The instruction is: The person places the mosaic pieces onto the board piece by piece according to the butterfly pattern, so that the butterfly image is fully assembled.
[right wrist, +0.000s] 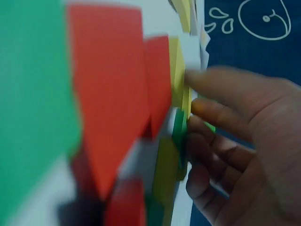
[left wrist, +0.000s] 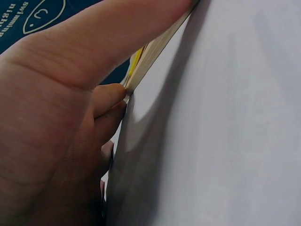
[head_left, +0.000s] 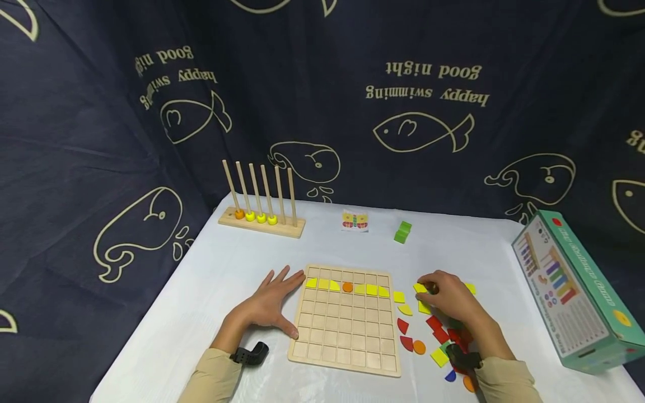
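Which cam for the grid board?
Head: it looks down on nearly all of the grid board, so its layout reads clearly. Left wrist catches only a sliver of its edge past the left hand; right wrist, nothing I can identify as it.

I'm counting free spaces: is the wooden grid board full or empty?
Only partly filled: on the wooden grid board, one row holds yellow pieces and an orange disc; the other rows show bare wood.
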Motion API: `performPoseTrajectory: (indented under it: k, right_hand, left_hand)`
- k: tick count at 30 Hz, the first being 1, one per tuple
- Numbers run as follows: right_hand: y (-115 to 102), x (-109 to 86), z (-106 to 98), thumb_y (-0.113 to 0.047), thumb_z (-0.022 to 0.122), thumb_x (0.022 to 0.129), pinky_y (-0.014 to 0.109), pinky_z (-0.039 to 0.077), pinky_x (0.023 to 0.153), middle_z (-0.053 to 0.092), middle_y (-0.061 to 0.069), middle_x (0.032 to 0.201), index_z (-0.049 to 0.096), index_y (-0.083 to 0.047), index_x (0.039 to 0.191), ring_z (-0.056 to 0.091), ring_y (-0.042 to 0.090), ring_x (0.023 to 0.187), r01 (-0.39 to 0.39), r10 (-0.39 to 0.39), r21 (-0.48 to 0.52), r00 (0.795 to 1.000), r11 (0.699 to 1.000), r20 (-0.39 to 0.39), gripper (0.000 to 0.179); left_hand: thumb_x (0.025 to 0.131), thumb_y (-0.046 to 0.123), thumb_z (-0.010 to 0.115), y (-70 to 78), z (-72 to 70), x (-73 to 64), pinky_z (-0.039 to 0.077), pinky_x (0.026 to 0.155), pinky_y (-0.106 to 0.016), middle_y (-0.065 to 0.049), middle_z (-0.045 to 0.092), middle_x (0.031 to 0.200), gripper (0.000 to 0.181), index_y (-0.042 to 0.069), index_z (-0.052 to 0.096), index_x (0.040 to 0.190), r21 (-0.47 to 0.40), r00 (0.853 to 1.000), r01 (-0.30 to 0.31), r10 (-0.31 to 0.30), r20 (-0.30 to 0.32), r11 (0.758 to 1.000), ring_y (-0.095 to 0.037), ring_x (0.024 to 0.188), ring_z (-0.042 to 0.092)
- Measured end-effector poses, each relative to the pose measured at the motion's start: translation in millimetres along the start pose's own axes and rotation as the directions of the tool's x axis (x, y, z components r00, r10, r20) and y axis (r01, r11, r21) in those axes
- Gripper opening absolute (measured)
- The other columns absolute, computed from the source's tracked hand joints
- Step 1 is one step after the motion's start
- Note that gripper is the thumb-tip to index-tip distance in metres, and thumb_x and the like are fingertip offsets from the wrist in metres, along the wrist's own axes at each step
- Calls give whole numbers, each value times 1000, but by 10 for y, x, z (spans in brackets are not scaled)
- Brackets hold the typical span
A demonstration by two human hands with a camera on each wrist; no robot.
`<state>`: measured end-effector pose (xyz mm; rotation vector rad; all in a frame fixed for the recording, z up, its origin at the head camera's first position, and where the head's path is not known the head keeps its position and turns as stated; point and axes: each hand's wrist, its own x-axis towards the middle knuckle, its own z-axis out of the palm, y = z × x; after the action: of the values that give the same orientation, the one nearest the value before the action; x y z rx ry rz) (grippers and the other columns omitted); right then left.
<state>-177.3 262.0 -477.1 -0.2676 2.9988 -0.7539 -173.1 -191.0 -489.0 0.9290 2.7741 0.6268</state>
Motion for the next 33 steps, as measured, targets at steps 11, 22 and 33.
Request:
performPoseTrajectory:
  k: [11, 22, 33]
  right_hand:
    - [-223, 133, 46, -18, 75, 74, 34, 48, 71, 59, 1, 92, 69, -8, 115, 51, 20, 81, -4, 3, 33, 999, 999, 35, 43]
    - [-645, 222, 200, -14, 74, 74, 28, 44, 61, 56, -4, 86, 71, -13, 109, 49, 14, 75, 176, -182, 138, 983, 975, 32, 36]
    - [-1001, 302, 364, -9, 72, 74, 29, 46, 66, 57, -5, 89, 71, -13, 110, 51, 13, 77, 291, -305, 182, 951, 939, 56, 37]
  left_hand:
    - [46, 78, 75, -1, -8, 2, -1, 114, -52, -1, 19, 158, 138, 14, 20, 155, 5, 1000, 10, -10, 0, 1000, -30, 145, 3]
    - [47, 79, 74, -15, 18, 6, 0, 113, -54, -2, 20, 158, 137, 13, 22, 154, 11, 1000, 1, -1, -7, 1000, -31, 145, 4]
    - [46, 80, 74, -23, 22, 11, 0, 113, -55, -3, 21, 158, 137, 13, 23, 154, 14, 1000, -2, 2, -20, 1000, -32, 145, 5]
